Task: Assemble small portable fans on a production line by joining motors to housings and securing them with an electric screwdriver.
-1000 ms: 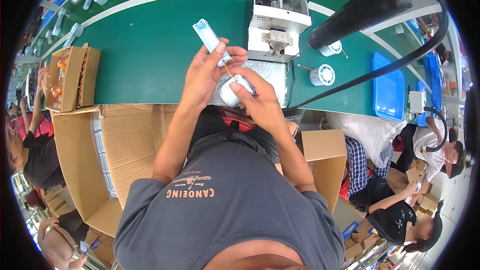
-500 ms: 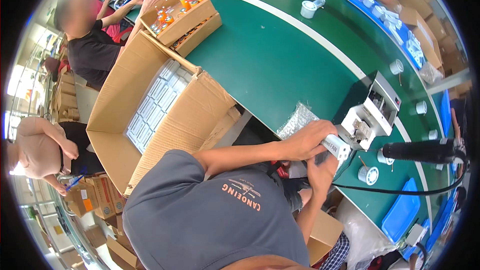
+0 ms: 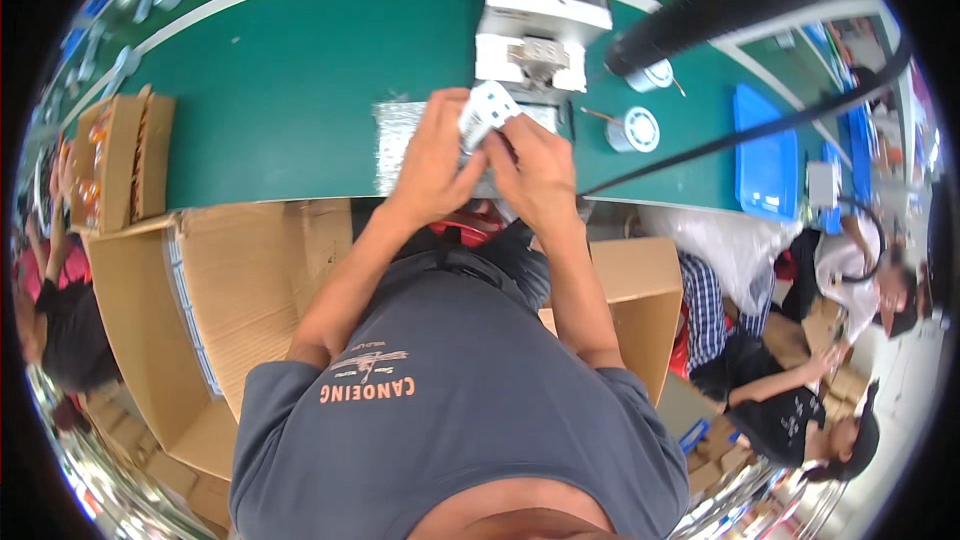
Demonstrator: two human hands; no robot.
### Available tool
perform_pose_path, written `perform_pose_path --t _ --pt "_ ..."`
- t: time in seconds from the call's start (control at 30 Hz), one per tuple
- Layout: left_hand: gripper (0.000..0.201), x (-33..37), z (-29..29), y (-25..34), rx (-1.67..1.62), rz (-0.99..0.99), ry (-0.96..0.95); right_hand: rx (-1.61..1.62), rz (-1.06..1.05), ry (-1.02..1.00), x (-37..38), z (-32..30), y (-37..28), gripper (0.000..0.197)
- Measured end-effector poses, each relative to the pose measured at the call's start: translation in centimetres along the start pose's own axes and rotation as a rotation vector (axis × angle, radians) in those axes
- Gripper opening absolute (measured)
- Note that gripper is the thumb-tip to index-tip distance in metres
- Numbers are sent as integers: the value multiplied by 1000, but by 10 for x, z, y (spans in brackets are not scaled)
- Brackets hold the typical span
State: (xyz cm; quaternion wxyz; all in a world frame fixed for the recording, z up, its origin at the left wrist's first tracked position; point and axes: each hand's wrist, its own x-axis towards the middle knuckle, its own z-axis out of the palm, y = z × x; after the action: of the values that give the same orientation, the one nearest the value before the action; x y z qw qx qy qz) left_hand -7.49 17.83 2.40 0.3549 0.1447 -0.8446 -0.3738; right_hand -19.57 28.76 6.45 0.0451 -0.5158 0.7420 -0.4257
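A small white carton (image 3: 484, 114) with printed squares on its end is held between my two hands, above the near edge of the green table. My left hand (image 3: 432, 162) is closed on its left side. From the right, the fingers of my right hand (image 3: 538, 172) grip the same carton, with the thumbs close together below it. The lower part of the carton is hidden by the fingers. Beneath my hands lies a sheet of silvery bubble wrap (image 3: 392, 148). Just beyond the carton stands a white and black bench machine (image 3: 546, 15).
Round white motor-like parts (image 3: 633, 130) with wires and a blue tray (image 3: 766, 155) are on the right. A black flexible arm (image 3: 715, 10) reaches over the table. Open cardboard boxes (image 3: 262, 270) stand left and right of me; a wooden box (image 3: 152, 155) sits at the table's left. Other people work nearby.
My view has swung round toward the machine, which now stands straight ahead. The carton has come along in both hands and is tilted, its printed end turned up.
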Motion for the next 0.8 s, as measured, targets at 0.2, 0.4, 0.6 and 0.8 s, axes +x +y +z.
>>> perform_pose_path --t 0.2,0.4,0.6,0.8 --pt "59 7 -3 2 -209 -58 -154 80 121 -164 -17 -13 7 10" --pt "43 -1 -8 -7 -285 -139 -138 206 45 -61 -40 12 11 8" --pt "31 -3 -12 -6 -199 -160 -24 340 112 -22 -40 17 8 6" --pt "34 5 -7 -3 -207 -199 -59 206 46 -166 -28 -9 14 23"
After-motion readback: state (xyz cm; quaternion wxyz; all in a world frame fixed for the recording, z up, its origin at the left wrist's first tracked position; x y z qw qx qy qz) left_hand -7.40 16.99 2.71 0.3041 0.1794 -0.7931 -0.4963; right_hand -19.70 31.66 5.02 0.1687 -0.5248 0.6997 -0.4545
